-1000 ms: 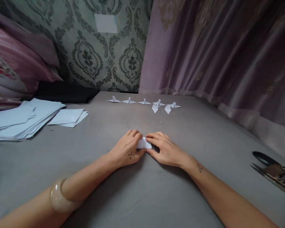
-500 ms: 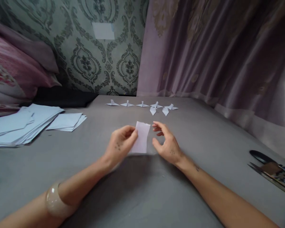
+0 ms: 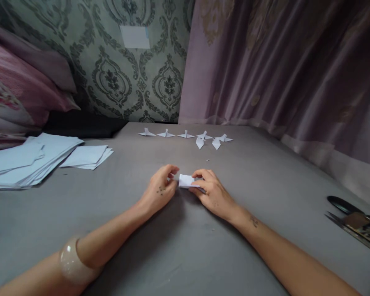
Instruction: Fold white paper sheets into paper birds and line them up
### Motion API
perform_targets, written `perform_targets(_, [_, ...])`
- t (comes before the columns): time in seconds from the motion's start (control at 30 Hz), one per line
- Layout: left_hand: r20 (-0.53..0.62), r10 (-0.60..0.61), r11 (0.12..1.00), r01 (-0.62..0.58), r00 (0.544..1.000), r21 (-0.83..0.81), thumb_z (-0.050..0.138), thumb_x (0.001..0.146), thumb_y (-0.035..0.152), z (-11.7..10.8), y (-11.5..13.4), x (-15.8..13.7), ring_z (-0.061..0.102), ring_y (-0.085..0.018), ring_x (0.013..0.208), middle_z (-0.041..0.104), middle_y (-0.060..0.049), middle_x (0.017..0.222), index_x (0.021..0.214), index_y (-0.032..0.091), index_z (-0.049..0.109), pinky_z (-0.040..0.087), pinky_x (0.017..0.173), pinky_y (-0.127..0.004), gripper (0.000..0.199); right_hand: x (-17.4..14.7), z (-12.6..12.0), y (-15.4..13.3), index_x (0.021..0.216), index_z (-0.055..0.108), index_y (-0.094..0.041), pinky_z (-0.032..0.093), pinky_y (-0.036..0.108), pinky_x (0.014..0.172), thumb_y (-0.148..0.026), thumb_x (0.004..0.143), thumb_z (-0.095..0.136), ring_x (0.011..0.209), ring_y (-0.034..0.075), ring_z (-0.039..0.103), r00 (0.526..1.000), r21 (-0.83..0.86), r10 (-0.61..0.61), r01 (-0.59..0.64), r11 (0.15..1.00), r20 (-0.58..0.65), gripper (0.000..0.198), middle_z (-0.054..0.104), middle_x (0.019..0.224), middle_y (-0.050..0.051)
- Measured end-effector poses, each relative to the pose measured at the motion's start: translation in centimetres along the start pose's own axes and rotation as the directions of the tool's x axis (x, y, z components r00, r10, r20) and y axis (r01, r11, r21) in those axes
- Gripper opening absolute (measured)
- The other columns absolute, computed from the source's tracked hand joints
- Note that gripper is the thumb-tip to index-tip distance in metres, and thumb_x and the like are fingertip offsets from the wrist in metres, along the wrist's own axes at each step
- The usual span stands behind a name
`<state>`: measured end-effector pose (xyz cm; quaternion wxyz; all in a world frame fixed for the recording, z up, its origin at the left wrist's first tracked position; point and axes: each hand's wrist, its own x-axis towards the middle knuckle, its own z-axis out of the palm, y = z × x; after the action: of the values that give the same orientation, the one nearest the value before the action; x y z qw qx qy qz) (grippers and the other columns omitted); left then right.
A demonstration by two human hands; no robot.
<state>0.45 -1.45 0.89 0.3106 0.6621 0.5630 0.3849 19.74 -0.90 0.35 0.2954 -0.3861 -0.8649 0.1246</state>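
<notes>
My right hand [image 3: 213,192] pinches folded white paper [image 3: 186,181]; my left hand [image 3: 160,187], half open and empty, just left; paper figures [image 3: 186,135] on far side

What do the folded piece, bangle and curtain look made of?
Folded piece: likely matte white paper, by thin, folded edges.
Bangle: glossy and pale, perhaps stone or plastic, from its highlights.
Curtain: satin-like fabric, from its sheen and folds.

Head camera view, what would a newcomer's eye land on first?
Probably the right hand at the centre, pinching a small folded white paper, with the left hand just left of it. Next, the white paper figures toward the far end of the grey table. A purplish curtain hangs at right.
</notes>
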Motion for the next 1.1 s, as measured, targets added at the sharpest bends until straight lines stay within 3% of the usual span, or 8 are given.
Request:
perform_targets(0.07, [0.075, 0.089, 0.977, -0.102, 0.993, 0.187, 0.046, 0.068, 0.008, -0.1, -0.2, 0.0, 0.054, -0.021, 0.094, 0.058, -0.008, 0.099, 0.087, 0.017, 0.063, 0.044, 0.088, -0.039, 0.027, 0.1, 0.3, 0.2, 0.09, 0.069, -0.021, 0.044, 0.034, 0.09, -0.02, 0.086, 0.058, 0.099, 0.019, 0.049, 0.997, 0.04, 0.076, -0.077, 0.996, 0.03, 0.012, 0.058, 0.107, 0.006])
perform_targets(0.17, [0.172, 0.043, 0.958, -0.089, 0.984, 0.272, 0.052, 0.067, 0.015, 0.0, -0.3, -0.2, 0.05, -0.025, 0.101, 0.057, -0.009, 0.104, 0.076, 0.017, 0.063, 0.043, 0.091, -0.041, 0.014, 0.4, 0.6, 0.6, 0.08, 0.069, -0.019, 0.042, 0.034, 0.091, -0.023, 0.086, 0.057, 0.098, 0.018, 0.051, 0.977, 0.077, 0.207, -0.21, 0.975, 0.045, 0.014, 0.059, 0.106, 0.006])
perform_targets(0.33, [0.079, -0.031, 0.969, 0.011, 0.996, 0.249, 0.055, 0.078, 0.031, 0.5, -0.3, -0.1, 0.048, -0.027, 0.104, 0.057, -0.011, 0.105, 0.075, 0.016, 0.066, 0.039, 0.095, -0.044, 0.019, 1.0, 1.0, 0.8, 0.066, 0.065, -0.018, 0.041, 0.034, 0.089, -0.028, 0.083, 0.058, 0.098, 0.019, 0.052, 0.928, 0.076, 0.372, -0.373, 0.925, 0.018, 0.021, 0.06, 0.103, 0.006])
perform_targets(0.6, [-0.008, 0.034, 0.954, -0.03, 0.999, 0.298, 0.06, 0.078, 0.028, 1.4, -1.5, 0.3, 0.05, -0.024, 0.095, 0.056, -0.01, 0.095, 0.066, 0.015, 0.06, 0.041, 0.09, -0.042, 0.018, 1.6, 1.5, 0.5, 0.056, 0.058, -0.018, 0.041, 0.034, 0.087, -0.027, 0.077, 0.062, 0.095, 0.019, 0.053, 0.896, 0.036, 0.445, -0.444, 0.895, -0.012, 0.023, 0.06, 0.099, 0.005])
perform_targets(0.77, [-0.009, 0.173, 0.902, -0.155, 0.985, 0.403, 0.058, 0.082, 0.027, 1.3, -2.1, 0.1, 0.049, -0.022, 0.087, 0.055, -0.007, 0.093, 0.089, 0.015, 0.056, 0.045, 0.079, -0.037, 0.014, 1.5, 1.4, 0.6, 0.061, 0.056, -0.018, 0.042, 0.035, 0.085, -0.025, 0.077, 0.062, 0.09, 0.02, 0.053, 0.912, -0.014, 0.41, -0.41, 0.912, -0.034, 0.018, 0.058, 0.092, 0.005])
perform_targets(0.9, [0.222, 0.355, 0.755, -0.419, 0.908, 0.504, 0.04, 0.09, 0.015, 0.9, -1.3, -0.1, 0.051, -0.021, 0.099, 0.06, -0.008, 0.106, 0.101, 0.017, 0.058, 0.043, 0.088, -0.035, 0.022, 1.2, 1.4, 0.4, 0.087, 0.062, -0.019, 0.044, 0.033, 0.084, -0.021, 0.082, 0.058, 0.09, 0.019, 0.053, 0.957, -0.038, 0.286, -0.288, 0.957, -0.05, 0.006, 0.057, 0.091, 0.005])
perform_targets(1.0, [0.419, 0.342, 0.595, -0.539, 0.841, 0.596, 0.039, 0.086, 0.01, 0.9, -0.5, -0.4, 0.046, -0.024, 0.12, 0.061, -0.011, 0.118, 0.11, 0.012, 0.058, 0.039, 0.099, -0.036, 0.031, 0.9, 1.1, 0.0, 0.105, 0.063, -0.021, 0.044, 0.031, 0.086, -0.015, 0.089, 0.047, 0.094, 0.018, 0.053, 0.987, -0.088, 0.161, -0.158, 0.983, 0.021, 0.024, 0.057, 0.1, 0.007])
perform_targets(1.1, [0.459, 0.268, 0.476, -0.531, 0.847, 0.701, 0.044, 0.082, 0.011, 1.0, 0.0, -0.9, 0.041, -0.028, 0.128, 0.057, -0.015, 0.127, 0.121, 0.008, 0.054, 0.034, 0.104, -0.041, 0.04, 0.4, 0.6, -0.5, 0.113, 0.062, -0.023, 0.044, 0.033, 0.086, -0.007, 0.088, 0.041, 0.096, 0.02, 0.051, 0.988, -0.212, 0.078, -0.049, 0.976, 0.134, 0.036, 0.058, 0.106, 0.007])
